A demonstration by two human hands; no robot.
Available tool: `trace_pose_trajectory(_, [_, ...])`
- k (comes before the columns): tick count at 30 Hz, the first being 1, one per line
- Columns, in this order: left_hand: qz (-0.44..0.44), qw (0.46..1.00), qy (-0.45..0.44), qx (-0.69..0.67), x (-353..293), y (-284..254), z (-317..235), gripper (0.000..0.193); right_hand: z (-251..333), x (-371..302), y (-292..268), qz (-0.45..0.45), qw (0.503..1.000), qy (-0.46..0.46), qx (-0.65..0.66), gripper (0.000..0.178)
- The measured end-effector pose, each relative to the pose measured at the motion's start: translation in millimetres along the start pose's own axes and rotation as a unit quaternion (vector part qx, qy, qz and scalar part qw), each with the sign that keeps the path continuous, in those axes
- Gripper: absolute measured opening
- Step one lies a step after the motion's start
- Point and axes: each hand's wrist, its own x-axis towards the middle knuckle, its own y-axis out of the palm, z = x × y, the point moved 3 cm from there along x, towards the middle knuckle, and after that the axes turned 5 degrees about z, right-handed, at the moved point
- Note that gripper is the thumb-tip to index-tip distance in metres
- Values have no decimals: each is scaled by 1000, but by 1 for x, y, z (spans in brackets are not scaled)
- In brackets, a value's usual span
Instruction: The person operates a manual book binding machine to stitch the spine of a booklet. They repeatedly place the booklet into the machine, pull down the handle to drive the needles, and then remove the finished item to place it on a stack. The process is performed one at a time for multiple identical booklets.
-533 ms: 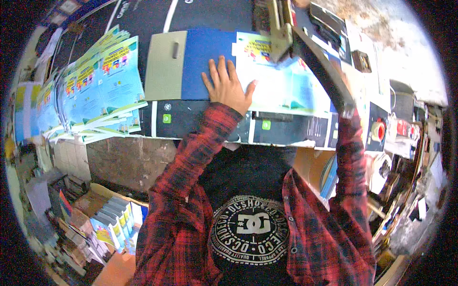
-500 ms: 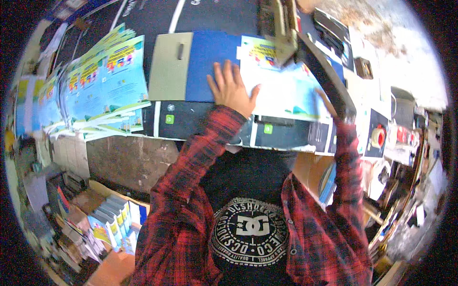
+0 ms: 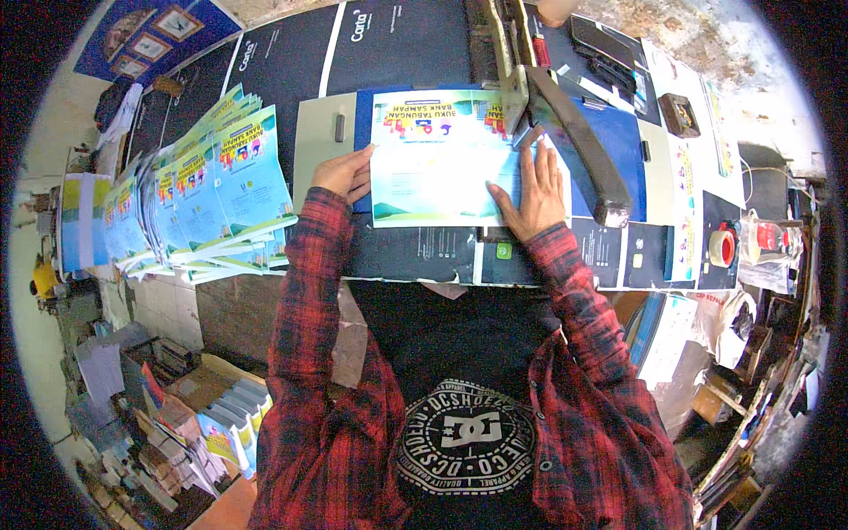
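Note:
A printed light-blue booklet cover sheet [image 3: 433,168] lies flat across a blue and grey board, with strong glare at its middle. My left hand [image 3: 346,174] pinches the sheet's left edge between thumb and fingers. Flat on the right part of the sheet rests my right hand [image 3: 536,187], fingers stretched and thumb apart. Just beyond that hand stands a worn metal device [image 3: 508,53] with a long dark lever [image 3: 574,146]; its head covers part of the sheet's far right edge. I cannot make out its working tip.
A fanned pile of similar printed sheets [image 3: 221,177] lies left on the black-covered table [image 3: 402,252]. To the right are a tape roll [image 3: 723,248], a small brown box [image 3: 679,116] and a dark tray [image 3: 605,44]. Books [image 3: 234,406] fill a carton below left.
My left hand has left the blue board and taken the sheet's left edge. My right hand has come off the lever onto the sheet. The sheet has shifted left.

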Motion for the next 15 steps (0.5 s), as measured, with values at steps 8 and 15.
trace_pose_trajectory(8, [-30,998,20,47,11,19,8,39,-23,0,-24,46,998,6,-34,87])
trace_pose_trajectory(15, [-250,717,466,454,-20,49,-7,74,-27,-3,-27,68,994,68,-50,84])
